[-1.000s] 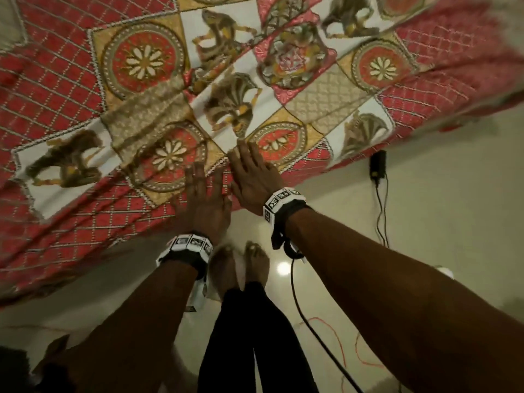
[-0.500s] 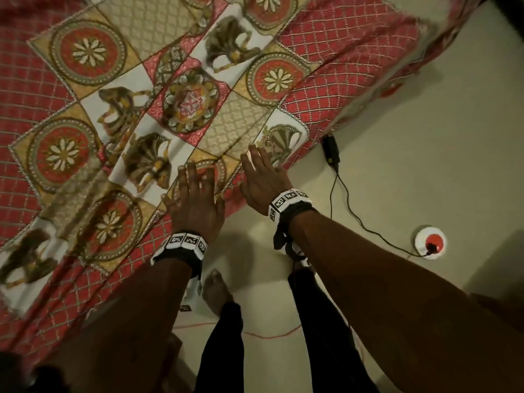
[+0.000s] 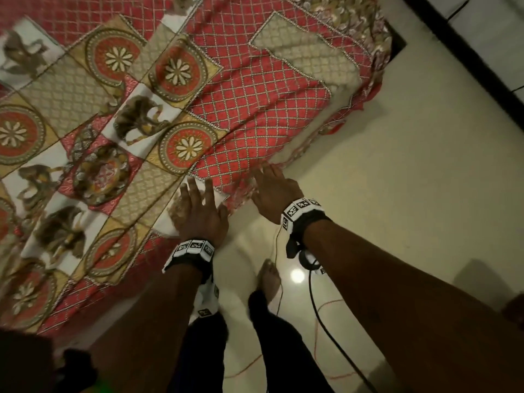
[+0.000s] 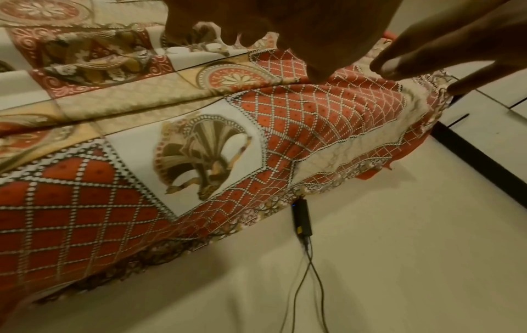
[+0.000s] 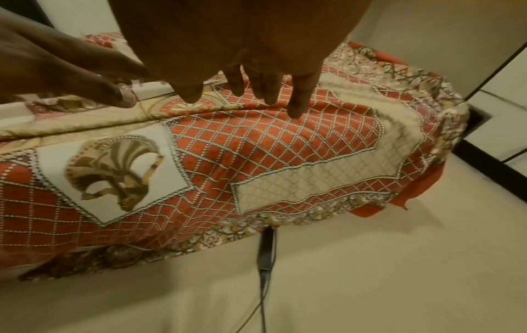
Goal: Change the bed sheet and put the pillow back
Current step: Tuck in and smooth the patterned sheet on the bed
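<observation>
Bed sheet (image 3: 255,114) printed cloth, slight sheen; floor (image 3: 411,180) smooth, glossy tile.

Bed sheet (image 3: 255,114): red ground with a white dotted diamond lattice; inset panels in cream, beige lattice, and gold with red floral medallions; brown camel and dancer figures on white; floral border. Floor (image 3: 397,222): plain cream. Adapter (image 4: 301,217): black. Wristbands (image 3: 302,209): black-and-white square markers.
</observation>
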The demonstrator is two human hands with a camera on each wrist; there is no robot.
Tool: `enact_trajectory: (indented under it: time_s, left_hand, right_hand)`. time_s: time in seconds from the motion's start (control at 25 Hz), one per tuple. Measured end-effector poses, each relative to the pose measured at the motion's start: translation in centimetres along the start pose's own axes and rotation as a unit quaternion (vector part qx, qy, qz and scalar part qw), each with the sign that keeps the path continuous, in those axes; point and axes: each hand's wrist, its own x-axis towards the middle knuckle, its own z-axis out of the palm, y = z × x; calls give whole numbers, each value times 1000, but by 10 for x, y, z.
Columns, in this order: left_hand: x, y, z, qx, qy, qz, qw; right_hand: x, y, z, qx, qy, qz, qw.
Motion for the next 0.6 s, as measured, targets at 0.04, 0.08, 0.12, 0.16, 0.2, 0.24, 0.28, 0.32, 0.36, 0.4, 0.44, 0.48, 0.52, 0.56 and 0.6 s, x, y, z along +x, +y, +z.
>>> enact_trajectory:
  time_s: [0.04,0.08,0.12,0.16,0.2,0.24,0.28,0.32,0.36,0.4,0.44,0.48,0.52,0.56,0.6]
  left_hand:
    - [8,20,-2,-4,-4,9,1000]
    - [18,43,-4,-14,-11,13,1000]
    - [27,59,-7,-22,-17,12,1000]
    - [39,76,-10,-21,-17,9,1000]
    - [52,90,-13,-16,-16,4,1000]
    - [62,101,-16,-13,-15,0,1000]
    - [75,112,-20,-15,-19,-4,1000]
    - [86,120,-25,-12,-22,-8,1000]
    - [100,129,-31,-5,-22,-15,1000]
    - [117,139,-39,-5,-20,-21,1000]
    - [128,145,-44,-6,-18,-24,1000]
    - [142,153,-53,-7,-18,-29,999]
    - [154,159,-59,0,-17,-30,999]
    - [167,168,-64,5,-21,-31,999]
    - [179,178,-70,-2,-26,-37,999]
  right_hand:
    - [2,20,-11,-4,0,16,1000]
    - [7,41,-23,-3,-2,31,1000]
    - [12,56,-32,-1,-7,42,999]
    - [22,71,-43,-3,-16,48,999]
    - [33,81,-55,-3,-23,50,998]
    - [45,88,-61,2,-26,47,999]
    - [58,95,-71,12,-34,44,998]
    - [70,100,-79,20,-42,42,998]
    - [84,105,-89,24,-51,37,998]
    - [101,110,-100,27,-58,30,998]
    - [111,113,-110,26,-62,22,997]
    - [128,119,-123,15,-65,9,998]
    - [141,125,-134,5,-61,1,998]
    - [154,133,-146,6,-55,0,998]
    - [165,140,-159,15,-55,4,998]
